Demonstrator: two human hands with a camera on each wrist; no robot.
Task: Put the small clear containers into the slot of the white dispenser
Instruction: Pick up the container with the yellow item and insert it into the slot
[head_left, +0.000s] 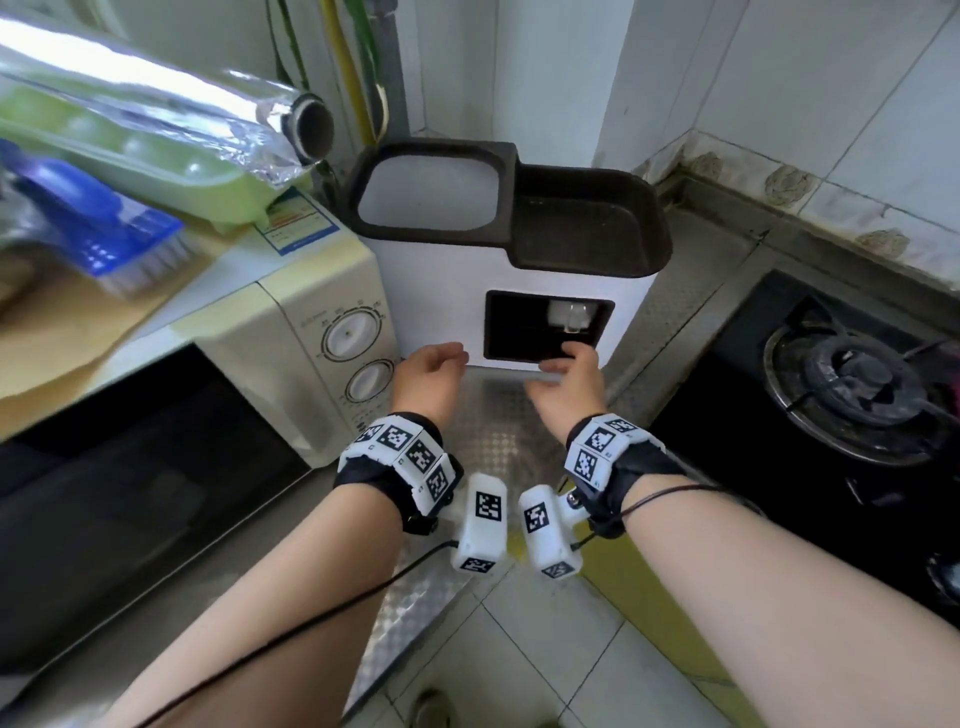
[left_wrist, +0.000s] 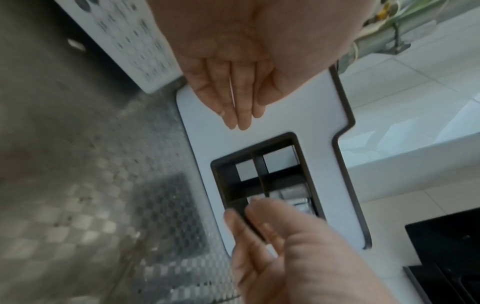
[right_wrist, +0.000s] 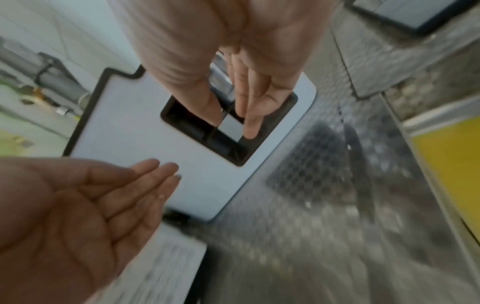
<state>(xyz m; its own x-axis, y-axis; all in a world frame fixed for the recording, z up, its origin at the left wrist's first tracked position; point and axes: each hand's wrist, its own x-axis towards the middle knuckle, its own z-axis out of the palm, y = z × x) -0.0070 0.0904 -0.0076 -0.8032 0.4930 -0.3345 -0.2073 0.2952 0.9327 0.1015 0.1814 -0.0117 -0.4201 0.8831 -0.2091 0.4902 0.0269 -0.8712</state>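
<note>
The white dispenser (head_left: 431, 291) with a dark top stands on the metal counter, its dark-framed slot (head_left: 519, 332) facing me. One small clear container (head_left: 569, 314) sits in the slot's upper right corner; it also shows in the left wrist view (left_wrist: 293, 198). My right hand (head_left: 569, 364) is at the slot's lower right edge, its straight fingers (right_wrist: 250, 115) reaching into the opening and holding nothing. My left hand (head_left: 434, 361) is by the dispenser's lower left front with its fingers (left_wrist: 239, 107) straight and together, empty. The dispenser front (right_wrist: 124, 123) and slot (left_wrist: 249, 170) fill both wrist views.
A cream microwave (head_left: 291, 332) stands close on the left, carrying a foil roll (head_left: 208, 104), a green tray (head_left: 130, 150) and a blue brush (head_left: 119, 228). A black gas stove (head_left: 852, 384) lies on the right. Patterned metal counter (head_left: 488, 421) runs below my hands.
</note>
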